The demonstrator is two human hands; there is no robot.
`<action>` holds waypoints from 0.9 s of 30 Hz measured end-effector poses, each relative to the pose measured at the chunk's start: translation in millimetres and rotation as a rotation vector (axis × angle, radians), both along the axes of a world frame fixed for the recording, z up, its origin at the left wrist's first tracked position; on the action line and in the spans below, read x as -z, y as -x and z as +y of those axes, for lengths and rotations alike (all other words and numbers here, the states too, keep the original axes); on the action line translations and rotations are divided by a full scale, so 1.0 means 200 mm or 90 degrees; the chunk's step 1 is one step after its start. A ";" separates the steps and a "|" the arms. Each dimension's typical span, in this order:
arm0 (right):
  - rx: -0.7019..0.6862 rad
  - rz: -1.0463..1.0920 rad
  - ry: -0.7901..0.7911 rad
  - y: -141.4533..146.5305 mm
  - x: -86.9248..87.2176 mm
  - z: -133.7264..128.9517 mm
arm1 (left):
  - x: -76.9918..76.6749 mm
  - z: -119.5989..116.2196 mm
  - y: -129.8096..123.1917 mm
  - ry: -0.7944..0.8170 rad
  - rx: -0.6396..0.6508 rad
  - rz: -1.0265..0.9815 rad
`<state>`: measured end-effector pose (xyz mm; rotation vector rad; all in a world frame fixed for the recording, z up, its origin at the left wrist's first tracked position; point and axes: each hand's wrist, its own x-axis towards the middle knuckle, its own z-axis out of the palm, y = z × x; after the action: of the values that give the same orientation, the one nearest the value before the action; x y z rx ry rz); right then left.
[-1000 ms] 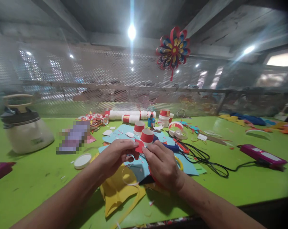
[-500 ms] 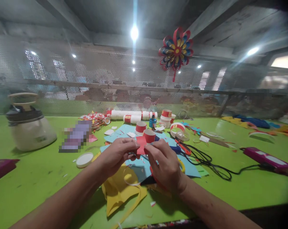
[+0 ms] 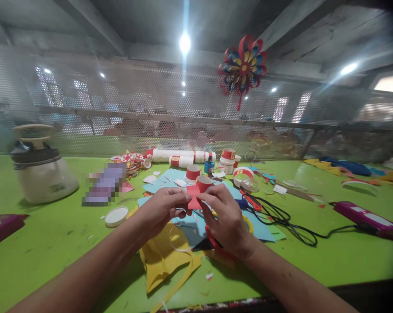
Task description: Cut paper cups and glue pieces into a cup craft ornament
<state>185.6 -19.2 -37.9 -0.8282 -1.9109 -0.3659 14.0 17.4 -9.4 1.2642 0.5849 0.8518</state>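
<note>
A small piece of red paper [image 3: 193, 198] is held up between both hands. My left hand [image 3: 168, 204] pinches its left edge between thumb and fingers. On the opposite side, the fingertips of my right hand [image 3: 227, 217] grip the right edge. Just behind the paper stands a red paper cup [image 3: 203, 182], with a white-rimmed red cup [image 3: 193, 173] further back. Light blue sheets [image 3: 189, 230] lie beneath the hands. Red-handled scissors [image 3: 212, 241] show partly beneath my right hand. Crumpled yellow paper [image 3: 163, 256] lies nearer the front edge.
A large jug [image 3: 44, 178] stands at left, near a blurred purple rectangle [image 3: 107, 184] and white lid [image 3: 116, 216]. Cup stacks [image 3: 179, 156] line the back. Black cable [image 3: 287, 219] runs to a purple power strip [image 3: 367, 217]. A paper flower [image 3: 244, 68] hangs above.
The view has shifted slightly. My right hand's fingers have lifted and spread a little around the paper's right edge; my left hand keeps its pinch.
</note>
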 end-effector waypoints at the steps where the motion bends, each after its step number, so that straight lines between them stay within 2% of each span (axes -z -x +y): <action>1: 0.005 -0.002 -0.005 0.00 0.00 0.00 | 0.00 0.00 0.00 0.009 0.004 0.002; 8: 0.003 -0.021 -0.038 0.02 -0.02 -0.01 | 0.01 0.00 -0.01 0.075 0.010 -0.005; 15: -0.009 -0.056 0.027 0.01 -0.01 0.00 | 0.02 0.01 -0.02 0.140 -0.035 0.024; 19: -0.045 -0.024 0.061 0.01 -0.01 0.00 | 0.01 0.01 -0.01 0.139 -0.042 0.044; 21: -0.079 0.050 0.128 0.01 -0.01 0.01 | 0.02 0.01 -0.01 0.127 -0.042 0.066; 23: -0.107 0.180 0.244 0.01 -0.02 0.02 | 0.02 0.02 -0.01 0.101 -0.057 0.098; 25: -0.115 0.295 0.352 0.00 -0.02 0.04 | 0.01 0.03 0.00 0.048 -0.104 0.132; 27: -0.114 0.355 0.436 -0.01 -0.02 0.06 | 0.00 0.04 0.01 -0.028 -0.171 0.150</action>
<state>186.9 -8.1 -33.5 -1.0446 -1.5494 0.6128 12.8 25.6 -10.4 1.3562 0.9446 0.9463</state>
